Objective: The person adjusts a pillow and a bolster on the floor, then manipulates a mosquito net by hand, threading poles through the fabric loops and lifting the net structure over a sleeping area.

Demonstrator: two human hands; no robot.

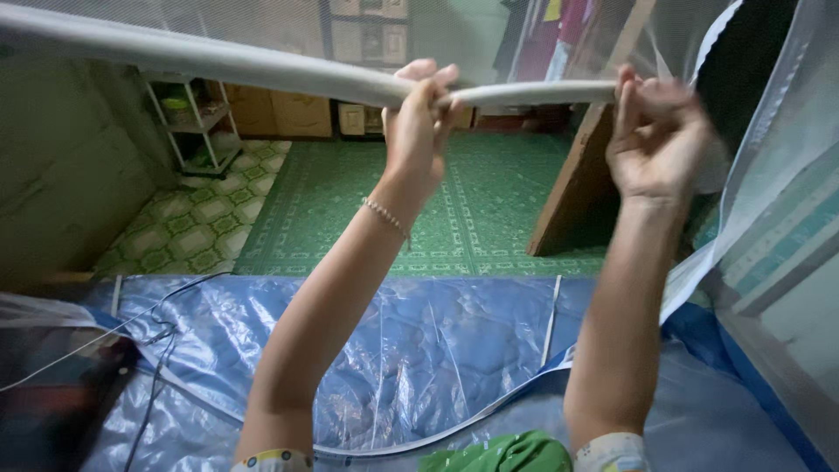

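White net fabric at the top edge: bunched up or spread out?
Bunched: the white net fabric is gathered into a long roll, gripped by the left hand and right hand.

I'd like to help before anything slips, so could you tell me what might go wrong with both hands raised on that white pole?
1. The white pole runs far off to the left beyond the left hand; that long unsupported end could sag or swing.
2. The right hand pinches the pole's end beside the mesh netting, which could snag or tear.
3. The plastic-wrapped mattress below looks slick, so footing may be unsteady.
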